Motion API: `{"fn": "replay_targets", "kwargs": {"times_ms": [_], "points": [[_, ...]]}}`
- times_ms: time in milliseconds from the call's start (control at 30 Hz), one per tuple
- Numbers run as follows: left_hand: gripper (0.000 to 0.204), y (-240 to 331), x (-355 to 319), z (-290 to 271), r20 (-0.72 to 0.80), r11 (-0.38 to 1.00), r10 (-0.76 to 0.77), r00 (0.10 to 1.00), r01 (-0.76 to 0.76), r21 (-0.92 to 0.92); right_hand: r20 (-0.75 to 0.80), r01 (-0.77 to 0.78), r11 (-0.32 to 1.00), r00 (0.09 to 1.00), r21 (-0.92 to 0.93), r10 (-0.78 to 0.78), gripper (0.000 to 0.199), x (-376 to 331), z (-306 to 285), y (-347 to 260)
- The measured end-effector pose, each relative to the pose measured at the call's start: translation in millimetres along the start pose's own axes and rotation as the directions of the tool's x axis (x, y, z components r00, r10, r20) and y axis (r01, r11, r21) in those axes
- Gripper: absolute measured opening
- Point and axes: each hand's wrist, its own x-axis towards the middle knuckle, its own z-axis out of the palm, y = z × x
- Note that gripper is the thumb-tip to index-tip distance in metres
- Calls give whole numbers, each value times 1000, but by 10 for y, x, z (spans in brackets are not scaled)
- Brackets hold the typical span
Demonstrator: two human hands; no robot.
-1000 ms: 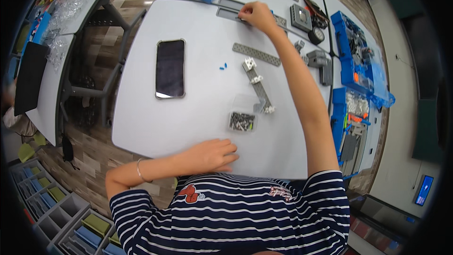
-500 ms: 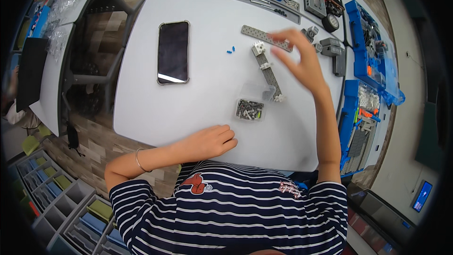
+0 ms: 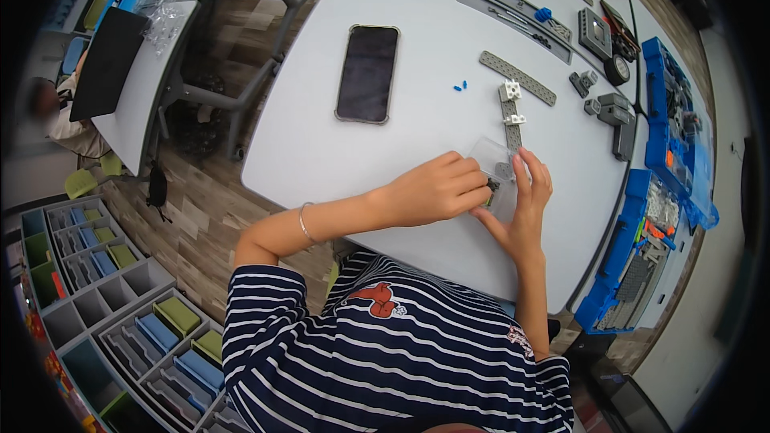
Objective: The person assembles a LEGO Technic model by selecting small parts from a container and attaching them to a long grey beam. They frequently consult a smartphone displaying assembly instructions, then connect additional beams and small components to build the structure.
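A smooth white tabletop with rounded corners spreads beneath the work. From the box, a small one of clear plastic, the near edge lies close, the left edge lies well off, and the right edge runs between it and two blue bins packed with parts. Bare surface stretches away to the left of the box, and another bare stretch lies to its right, before the bins.

Both hands are at the box. The left hand reaches in from its left, back upward, fingers bent and drawn together, tips at the opening; whether they pinch a piece, I cannot tell. The right hand is at its right, thumb and fingers parted in a curve around it; I cannot tell whether they grip.

A flat, dark phone lies beyond and left of the box. Directly beyond the box is a grey beam, straight and dotted with holes; between the two, a shorter beam carries chunky white connectors. The clear lid lies open at the box's far side. Small dark pieces show inside the box. Beyond and left of it lie tiny blue pegs.
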Motion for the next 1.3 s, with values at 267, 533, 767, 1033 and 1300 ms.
{"fn": "replay_targets", "kwargs": {"times_ms": [267, 533, 767, 1033, 1300], "points": [[37, -530, -741, -745, -380, 690, -590, 712, 689, 221, 40, -11, 992, 999, -123, 16, 96, -10, -27, -95], [40, -617, -966, -778, -455, 729, -557, 695, 672, 133, 7, 54, 994, 999, -93, -54, 87, -242, 58, -91], [45, -691, -960, -661, -359, 744, -628, 691, 668, -16, -93, 43, 998, 995, -52, -47, 96, -151, 79, -175], [52, -706, -831, -698, -227, 767, -605, 763, 635, 93, 204, -68, 994, 975, -91, 86, 104, 224, -103, -281], [53, -739, -965, -726, -363, 732, -631, 685, 681, 13, 129, -61, 997, 989, -55, 68, 93, 69, -23, -296]]}}
